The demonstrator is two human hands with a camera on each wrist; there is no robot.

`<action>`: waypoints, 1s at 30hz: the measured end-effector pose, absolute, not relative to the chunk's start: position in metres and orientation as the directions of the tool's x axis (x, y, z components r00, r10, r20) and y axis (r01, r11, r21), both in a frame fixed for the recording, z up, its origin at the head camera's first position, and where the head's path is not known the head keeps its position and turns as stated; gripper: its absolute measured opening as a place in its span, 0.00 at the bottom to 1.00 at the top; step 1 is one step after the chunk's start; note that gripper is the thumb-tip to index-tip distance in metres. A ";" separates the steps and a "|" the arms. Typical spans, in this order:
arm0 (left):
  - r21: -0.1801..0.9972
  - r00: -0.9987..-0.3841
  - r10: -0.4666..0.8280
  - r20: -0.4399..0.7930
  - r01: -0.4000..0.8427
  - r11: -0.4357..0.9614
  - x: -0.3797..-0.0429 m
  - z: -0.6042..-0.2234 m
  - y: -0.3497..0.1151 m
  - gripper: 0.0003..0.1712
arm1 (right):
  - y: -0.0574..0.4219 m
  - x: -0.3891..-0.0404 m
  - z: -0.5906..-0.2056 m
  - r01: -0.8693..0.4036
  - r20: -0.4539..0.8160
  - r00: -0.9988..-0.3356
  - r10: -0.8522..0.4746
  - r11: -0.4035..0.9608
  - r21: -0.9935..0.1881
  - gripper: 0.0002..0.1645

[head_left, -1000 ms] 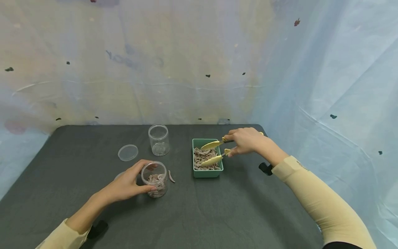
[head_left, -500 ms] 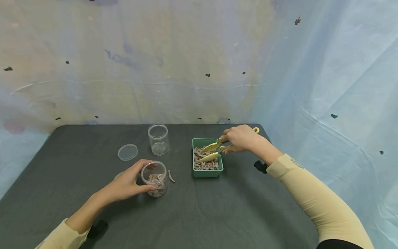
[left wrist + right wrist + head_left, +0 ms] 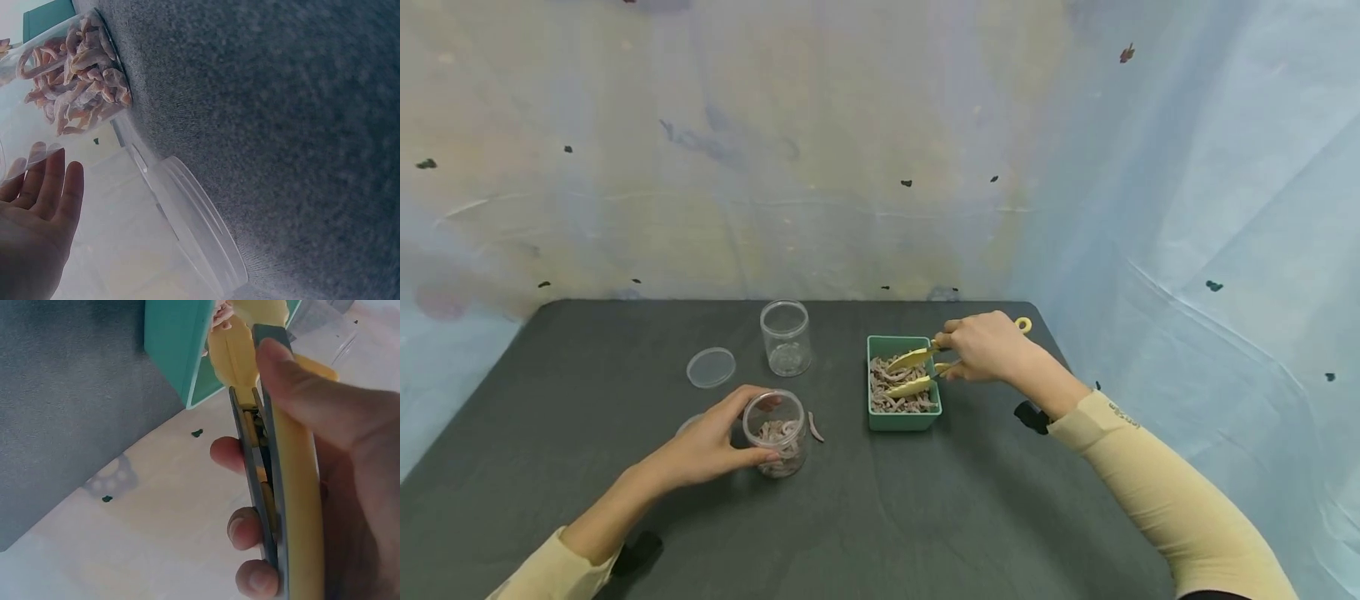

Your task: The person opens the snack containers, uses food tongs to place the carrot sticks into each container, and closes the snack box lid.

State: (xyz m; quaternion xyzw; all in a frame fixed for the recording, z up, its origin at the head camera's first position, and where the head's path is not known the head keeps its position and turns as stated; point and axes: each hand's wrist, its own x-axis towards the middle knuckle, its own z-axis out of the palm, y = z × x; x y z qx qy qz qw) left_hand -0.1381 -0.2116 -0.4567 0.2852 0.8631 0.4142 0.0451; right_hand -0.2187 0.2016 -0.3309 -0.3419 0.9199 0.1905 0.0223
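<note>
On the dark grey, cloth-covered desk (image 3: 940, 517), the person's left hand (image 3: 718, 442) grips a round, clear plastic jar (image 3: 784, 461) left of the middle, fingers curled round its side. The jar stands upright, its lower part filled with thin greyish-pink strips (image 3: 81, 75). A single loose strip (image 3: 816, 427) lies on the desk just beside it, to the right.

Toward the far right corner, the right hand (image 3: 988, 346) has its fingers closed round yellow-and-grey tongs (image 3: 912, 387). Their two yellow ends stand apart, down over more such strips (image 3: 910, 404) inside a green rectangular box (image 3: 904, 422); whether they touch any cannot be told.

Near the far edge stands a second clear round jar (image 3: 786, 337). A flat, clear round lid (image 3: 711, 367) lies between it and the left edge, and another clear lid (image 3: 203, 228) lies beside the left hand, mostly hidden in the head view.
</note>
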 end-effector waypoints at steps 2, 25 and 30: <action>0.744 -0.835 0.527 0.158 0.452 0.492 -0.138 -0.456 -0.211 0.42 | 0.201 -0.218 -0.331 -0.641 -0.154 -0.760 -0.631 0.687 0.342 0.37; 0.722 -0.825 0.532 0.191 0.485 0.493 -0.141 -0.454 -0.214 0.41 | 0.213 -0.217 -0.343 -0.694 -0.009 -0.667 -0.745 0.616 0.372 0.26; 0.709 -0.828 0.529 0.187 0.487 0.511 -0.142 -0.454 -0.215 0.41 | 0.220 -0.215 -0.345 -0.688 0.049 -0.666 -0.745 0.638 0.347 0.25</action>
